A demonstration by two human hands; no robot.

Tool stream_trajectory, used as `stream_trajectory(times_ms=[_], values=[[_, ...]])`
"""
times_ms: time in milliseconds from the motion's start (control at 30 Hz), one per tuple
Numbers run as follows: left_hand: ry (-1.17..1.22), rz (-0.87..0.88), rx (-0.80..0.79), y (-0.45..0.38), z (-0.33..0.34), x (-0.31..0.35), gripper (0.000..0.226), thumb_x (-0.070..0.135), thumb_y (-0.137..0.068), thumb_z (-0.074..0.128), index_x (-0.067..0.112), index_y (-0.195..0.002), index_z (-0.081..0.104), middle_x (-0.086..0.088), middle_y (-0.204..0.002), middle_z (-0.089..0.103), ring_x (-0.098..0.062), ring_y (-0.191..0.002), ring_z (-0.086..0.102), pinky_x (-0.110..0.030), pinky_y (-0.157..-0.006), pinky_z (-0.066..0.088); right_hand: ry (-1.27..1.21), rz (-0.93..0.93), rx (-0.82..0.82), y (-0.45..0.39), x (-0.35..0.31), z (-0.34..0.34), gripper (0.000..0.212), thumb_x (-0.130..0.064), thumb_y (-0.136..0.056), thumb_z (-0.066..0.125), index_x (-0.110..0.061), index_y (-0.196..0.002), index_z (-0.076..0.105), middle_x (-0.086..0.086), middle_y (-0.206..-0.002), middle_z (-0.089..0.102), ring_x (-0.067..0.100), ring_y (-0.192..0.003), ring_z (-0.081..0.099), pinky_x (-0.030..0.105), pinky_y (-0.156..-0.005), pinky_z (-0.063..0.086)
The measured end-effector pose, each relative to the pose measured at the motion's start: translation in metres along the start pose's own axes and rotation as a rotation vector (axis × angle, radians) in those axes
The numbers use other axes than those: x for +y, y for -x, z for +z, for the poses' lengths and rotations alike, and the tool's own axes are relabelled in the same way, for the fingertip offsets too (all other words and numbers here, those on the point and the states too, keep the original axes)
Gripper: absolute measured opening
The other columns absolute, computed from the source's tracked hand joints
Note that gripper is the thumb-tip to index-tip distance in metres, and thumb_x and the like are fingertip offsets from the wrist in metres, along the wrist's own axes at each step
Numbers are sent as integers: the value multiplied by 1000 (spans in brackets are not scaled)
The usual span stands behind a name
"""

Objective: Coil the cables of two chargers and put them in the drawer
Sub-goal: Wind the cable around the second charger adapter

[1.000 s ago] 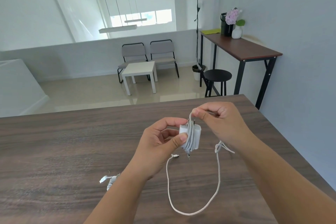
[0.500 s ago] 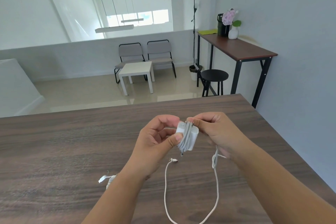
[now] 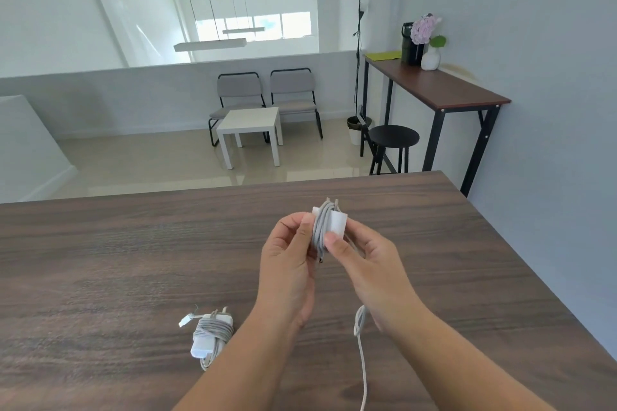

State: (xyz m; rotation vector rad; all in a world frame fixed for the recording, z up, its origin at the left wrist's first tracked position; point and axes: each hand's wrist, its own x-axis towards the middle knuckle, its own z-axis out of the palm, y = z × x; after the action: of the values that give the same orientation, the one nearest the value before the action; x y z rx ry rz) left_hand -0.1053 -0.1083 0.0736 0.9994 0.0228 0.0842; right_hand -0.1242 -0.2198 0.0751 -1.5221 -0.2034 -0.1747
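White charger (image 3: pixel 335 222) held above wooden table (image 3: pixel 133 260), pinched between both hands. Left hand (image 3: pixel 288 264) closed on its left side, thumb and fingers gripping. Right hand (image 3: pixel 364 267) closed on its lower right edge, thumb pressed against the wrapped cable turns. Loose cable (image 3: pixel 361 344) hanging down from under the right hand, running out of view. Second charger (image 3: pixel 210 332) lying on table, cable already coiled around it, just left of left forearm.

You see a white charger (image 3: pixel 335 222) wound in grey cable (image 3: pixel 321 227), a second white-and-grey charger (image 3: pixel 211 333), and a dark wood-grain counter (image 3: pixel 117 260).
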Motion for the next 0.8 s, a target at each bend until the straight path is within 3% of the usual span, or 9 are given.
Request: stream_trajectory(times_ms=[67,233,300,367,467,533,600,667,800], values=[[-213,127,-34,3,-3,1,23,32,-87,60,13,-96,70,-4,-94,74,-17,-85,67,-27,-75,52,-31,7,44,-1,-1,0,25,-21,-89,66,-28,-114,69,-12,-113,71,4,-113,62,32,-102,44],[-745,375,-234,7,-20,-3,69,45,-70,81,28,-133,59,14,-124,63,-9,-118,60,-26,-97,50,-275,131,113,-3,3,-3,29,-23,-82,71,-23,-110,71,0,-107,74,14,-109,66,28,-94,49],[-732,394,-212,5,-22,-2,71,43,-65,84,29,-131,61,16,-123,63,-11,-116,62,-30,-96,53,-321,151,56,-2,4,-3,30,-20,-82,70,-19,-112,70,6,-107,74,17,-105,68,26,-90,50],[-701,405,-206,3,-20,0,68,38,-63,87,31,-126,65,15,-121,63,-14,-111,64,-33,-91,56,-377,171,11,-1,-3,-4,28,-15,-86,66,-14,-113,69,8,-101,74,9,-80,72,15,-71,52],[-669,434,-224,1,-21,4,61,30,-63,89,30,-120,69,11,-117,65,-17,-100,68,-30,-84,57,-344,221,-50,1,-9,-11,25,-17,-93,56,-12,-115,67,-3,-72,69,0,-33,41,12,-36,27],[-663,450,-222,1,-21,5,56,25,-65,87,25,-119,70,10,-115,66,-14,-92,68,-23,-79,55,-234,224,-126,1,-4,-17,30,-32,-93,54,-21,-117,68,-6,-66,63,8,-38,16,25,-41,11],[-647,456,-221,2,-20,5,52,22,-69,85,20,-119,70,7,-114,67,-15,-90,69,-23,-78,55,-185,228,-156,2,-1,-21,31,-38,-94,52,-28,-119,67,4,-80,61,15,-46,9,30,-45,9],[-617,460,-226,3,-18,6,49,20,-72,83,19,-119,70,4,-112,69,-12,-91,69,-21,-78,54,-213,275,-136,1,1,-24,29,-23,-100,45,-29,-118,67,3,-89,63,12,-45,12,30,-46,9],[-566,421,-201,2,-17,7,43,8,-77,80,24,-116,71,-1,-105,72,-6,-88,67,-15,-76,51,-171,296,-65,2,4,-26,53,6,-92,37,-32,-111,70,2,-81,54,6,-40,23,22,-42,14]])
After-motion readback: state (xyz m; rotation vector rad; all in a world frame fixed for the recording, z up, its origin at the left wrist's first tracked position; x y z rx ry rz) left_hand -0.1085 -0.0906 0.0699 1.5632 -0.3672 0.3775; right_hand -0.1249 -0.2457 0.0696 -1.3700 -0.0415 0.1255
